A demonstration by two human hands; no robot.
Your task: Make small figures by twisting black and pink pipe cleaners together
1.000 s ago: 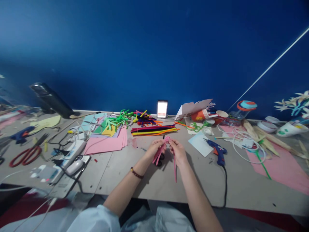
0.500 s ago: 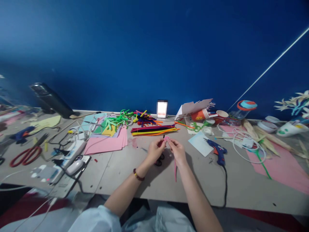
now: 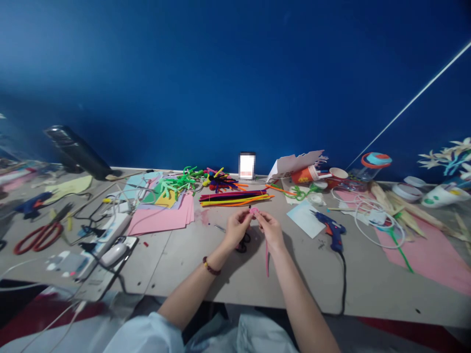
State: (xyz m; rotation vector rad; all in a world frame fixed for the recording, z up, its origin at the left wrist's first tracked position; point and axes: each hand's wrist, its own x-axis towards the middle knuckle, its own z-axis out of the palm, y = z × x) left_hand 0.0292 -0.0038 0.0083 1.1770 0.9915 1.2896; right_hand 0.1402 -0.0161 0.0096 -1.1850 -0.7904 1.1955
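A pink pipe cleaner (image 3: 267,260) is pinched between my two hands at the middle of the table. Its upper end is curled at my fingertips, and the loose length hangs down past my right wrist. My left hand (image 3: 238,228) closes finger and thumb on the curled part, where a small dark tip also shows. From the other side my right hand (image 3: 271,229) grips the same piece. Beneath my hands lies a pair of scissors (image 3: 243,243) with black handles, partly covered by my left hand. Just beyond is a bundle of coloured pipe cleaners (image 3: 235,198).
To the right lies a blue glue gun (image 3: 333,230) with its cord, beside a light blue paper (image 3: 306,217). On the left are pink sheets (image 3: 158,218), a power strip (image 3: 105,245) and red-handled scissors (image 3: 42,235). A phone-like screen (image 3: 247,165) stands against the blue wall.
Hardly anything differs. My fingers shift very slightly around the curled pink end, and both arms hold nearly the same place.
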